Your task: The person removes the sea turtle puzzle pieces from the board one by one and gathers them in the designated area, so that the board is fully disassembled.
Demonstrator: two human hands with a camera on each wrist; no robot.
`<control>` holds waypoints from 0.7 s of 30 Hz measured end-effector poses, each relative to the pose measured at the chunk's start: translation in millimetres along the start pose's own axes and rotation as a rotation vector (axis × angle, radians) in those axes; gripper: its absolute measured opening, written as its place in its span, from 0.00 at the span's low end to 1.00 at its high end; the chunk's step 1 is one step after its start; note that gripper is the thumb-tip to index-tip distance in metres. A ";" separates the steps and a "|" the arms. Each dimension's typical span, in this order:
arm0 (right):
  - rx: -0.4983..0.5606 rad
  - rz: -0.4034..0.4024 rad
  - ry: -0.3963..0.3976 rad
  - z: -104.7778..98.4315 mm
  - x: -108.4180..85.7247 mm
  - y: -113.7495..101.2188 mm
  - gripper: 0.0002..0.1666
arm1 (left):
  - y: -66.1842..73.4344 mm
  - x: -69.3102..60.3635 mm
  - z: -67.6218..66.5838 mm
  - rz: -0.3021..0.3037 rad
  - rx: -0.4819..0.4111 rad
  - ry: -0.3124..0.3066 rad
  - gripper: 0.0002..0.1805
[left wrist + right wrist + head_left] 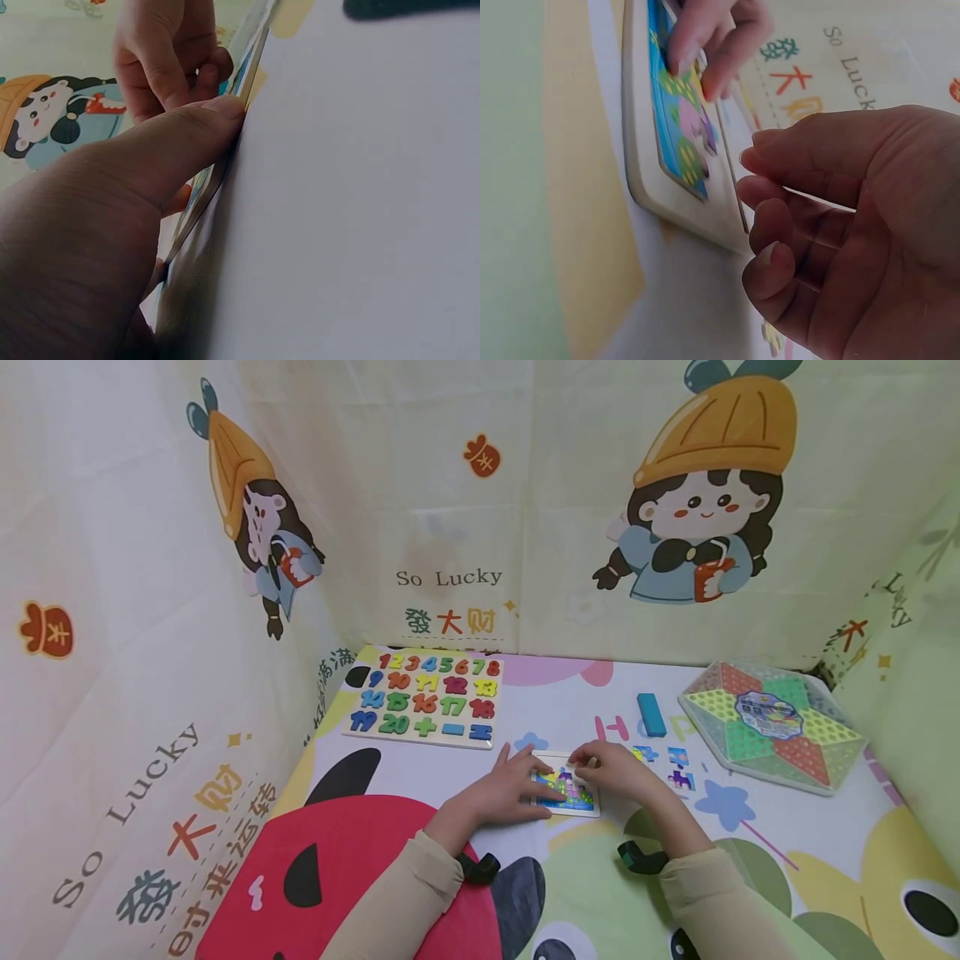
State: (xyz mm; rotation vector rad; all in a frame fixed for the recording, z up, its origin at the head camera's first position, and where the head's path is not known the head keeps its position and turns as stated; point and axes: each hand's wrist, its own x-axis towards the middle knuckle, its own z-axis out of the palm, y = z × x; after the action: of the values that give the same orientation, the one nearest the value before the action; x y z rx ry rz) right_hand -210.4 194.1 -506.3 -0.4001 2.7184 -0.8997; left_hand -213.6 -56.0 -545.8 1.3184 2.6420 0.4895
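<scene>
A small jigsaw puzzle (576, 793) with a pale frame and colourful picture lies on the patterned tablecloth. My left hand (510, 789) rests over its left side, fingers spread. In the left wrist view its thumb (180, 135) touches the frame's edge; in the right wrist view left fingertips touch the picture (682, 127). By the puzzle's upper right corner is my right hand (611, 768). Close up, the right hand (840, 217) has its fingers curled and the thumb close to the index fingertip. No piece shows between them.
Several loose puzzle pieces (678, 768) lie right of the puzzle. Behind them sits a blue block (652, 715). A clear-lidded box (772, 727) of coloured triangles stands at the back right, a number board (423, 697) at the back left. Printed curtains (555, 527) enclose the table.
</scene>
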 end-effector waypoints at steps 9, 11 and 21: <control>-0.006 0.013 -0.014 9.5 4.0 -6.1 0.12 | 1.1 -0.4 -2.1 0.016 0.012 -0.001 0.22; 0.001 0.016 -0.018 11.0 3.9 -7.3 0.11 | 1.1 -0.4 -1.9 0.016 0.012 0.001 0.22; 0.034 0.058 -0.018 13.0 6.2 -10.6 0.07 | 1.5 -0.1 -2.1 0.012 0.012 0.008 0.22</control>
State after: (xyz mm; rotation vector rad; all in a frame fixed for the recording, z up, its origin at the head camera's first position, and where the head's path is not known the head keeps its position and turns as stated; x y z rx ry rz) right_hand -210.2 176.8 -510.8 -0.3192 2.6799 -0.9213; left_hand -213.0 -55.7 -543.3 1.3399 2.6488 0.4820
